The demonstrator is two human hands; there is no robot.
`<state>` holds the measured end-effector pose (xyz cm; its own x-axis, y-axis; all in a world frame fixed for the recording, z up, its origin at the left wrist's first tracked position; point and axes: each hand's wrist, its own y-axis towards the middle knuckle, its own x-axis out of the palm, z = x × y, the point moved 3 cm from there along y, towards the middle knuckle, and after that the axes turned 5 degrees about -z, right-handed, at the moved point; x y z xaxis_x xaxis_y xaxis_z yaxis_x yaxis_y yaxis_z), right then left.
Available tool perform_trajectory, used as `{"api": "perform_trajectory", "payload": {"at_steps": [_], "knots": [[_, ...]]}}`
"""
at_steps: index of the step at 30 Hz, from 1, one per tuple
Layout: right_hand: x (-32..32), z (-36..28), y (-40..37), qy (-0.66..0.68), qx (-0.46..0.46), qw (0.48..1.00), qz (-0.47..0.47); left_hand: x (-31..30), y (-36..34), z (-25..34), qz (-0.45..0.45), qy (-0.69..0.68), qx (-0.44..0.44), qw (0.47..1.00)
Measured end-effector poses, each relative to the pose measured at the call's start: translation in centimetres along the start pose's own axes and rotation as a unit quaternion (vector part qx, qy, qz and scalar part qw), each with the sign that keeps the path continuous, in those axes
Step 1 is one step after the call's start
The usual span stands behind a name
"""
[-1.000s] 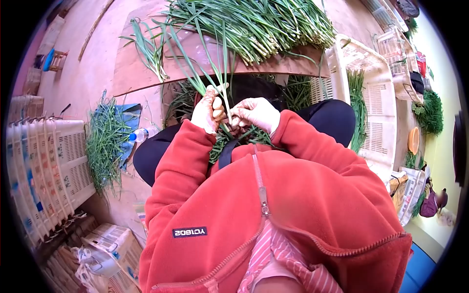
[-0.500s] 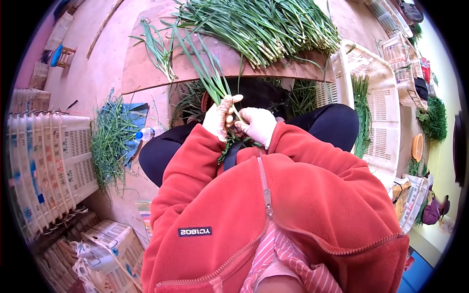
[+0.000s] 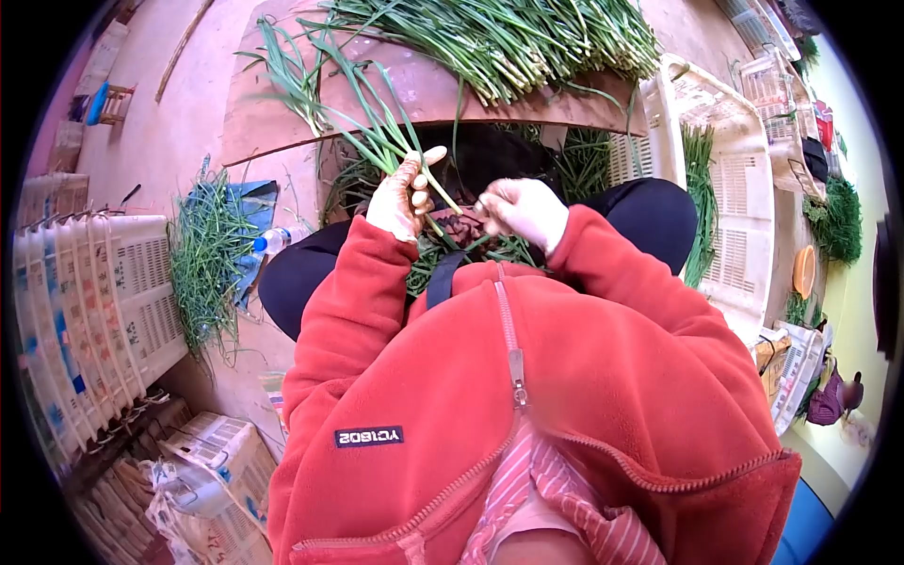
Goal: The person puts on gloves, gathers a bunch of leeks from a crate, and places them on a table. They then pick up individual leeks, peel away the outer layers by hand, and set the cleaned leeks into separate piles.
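Note:
My left hand (image 3: 405, 200), in a pale, stained glove, is closed around a few garlic chives (image 3: 384, 141). Their leaves fan up and to the left, and the pale stem ends point down toward my lap. To the right, my right hand (image 3: 520, 207), also pale-gloved, has its fingers pinched together close to a stem end; whatever is between them is too small to make out. Loose green trimmings (image 3: 433, 264) lie in my lap below both hands. Ahead, a large pile of garlic chives (image 3: 527, 47) and a smaller bunch (image 3: 294, 80) rest on a wooden board (image 3: 273, 132).
At right stands a white plastic crate (image 3: 739, 221) with a chive bundle (image 3: 697, 198) inside. On the left, scattered greens (image 3: 207, 264) lie over a blue cloth (image 3: 256, 212) beside a bottle (image 3: 273, 242). Stacked white crates (image 3: 141, 282) stand farther left.
My hands have moved apart: the left went slightly left with the garlic chives, the right went right, away from the stems. The view has shifted slightly.

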<state>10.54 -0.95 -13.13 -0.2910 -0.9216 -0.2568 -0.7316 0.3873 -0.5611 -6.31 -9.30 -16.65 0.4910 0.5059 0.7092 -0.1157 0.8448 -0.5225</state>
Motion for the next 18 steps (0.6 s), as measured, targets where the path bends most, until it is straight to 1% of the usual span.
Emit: {"api": "perform_trajectory", "payload": {"at_steps": [1, 3, 5, 6, 7, 8, 9, 11, 12, 13, 15, 16, 17, 18], "knots": [[0.0, -0.3, 0.9, 0.015, -0.036, 0.999, 0.01, 0.1, 0.1, -0.3, -0.001, 0.0, -0.003, 1.0], [0.5, -1.7, 2.3, -0.129, -0.069, 0.988, 0.044, 0.3, 0.2, -0.7, -0.006, 0.0, -0.024, 1.0], [2.0, -3.2, 2.7, 0.02, 0.015, 0.998, -0.054, -0.6, 1.1, -1.5, -0.073, -0.007, -0.022, 0.997], [2.5, -3.3, 3.2, -0.072, -0.023, 0.997, -0.022, -0.3, 0.6, -1.5, -0.07, 0.028, -0.008, 0.997], [3.1, -3.0, 3.7, -0.163, -0.058, 0.985, 0.01, 0.0, 0.1, -1.6, -0.067, 0.062, 0.004, 0.996], [3.7, -2.8, 3.7, -0.275, -0.095, 0.955, 0.056, -1.4, 0.7, -1.9, -0.077, 0.041, 0.016, 0.996], [4.3, -2.8, 3.4, -0.291, -0.102, 0.95, 0.05, -0.8, 0.4, -1.8, -0.078, 0.042, 0.017, 0.996], [4.9, -2.7, 2.5, -0.301, -0.11, 0.947, 0.025, 0.1, -0.5, -1.7, -0.026, 0.031, 0.054, 0.998], [4.7, -3.0, 2.0, -0.276, -0.089, 0.957, -0.002, 0.4, -0.8, -1.6, -0.03, 0.031, 0.074, 0.996], [4.2, -3.3, 1.7, -0.283, -0.088, 0.954, -0.049, 0.6, -0.9, -1.8, -0.043, 0.004, 0.106, 0.993], [3.1, -4.0, 0.5, -0.292, -0.085, 0.941, -0.146, 1.4, -2.6, -0.7, -0.037, 0.025, 0.157, 0.987], [3.0, -3.2, 0.4, -0.301, -0.093, 0.937, -0.151, 2.4, -3.7, 0.9, -0.06, 0.015, 0.189, 0.98], [2.8, -2.3, 0.4, -0.31, -0.1, 0.933, -0.155, 3.1, -5.1, 2.8, -0.044, 0.029, 0.222, 0.974], [2.2, -2.1, 0.4, -0.292, -0.087, 0.94, -0.153, 3.3, -6.1, 5.0, -0.072, 0.038, 0.256, 0.963]]}}
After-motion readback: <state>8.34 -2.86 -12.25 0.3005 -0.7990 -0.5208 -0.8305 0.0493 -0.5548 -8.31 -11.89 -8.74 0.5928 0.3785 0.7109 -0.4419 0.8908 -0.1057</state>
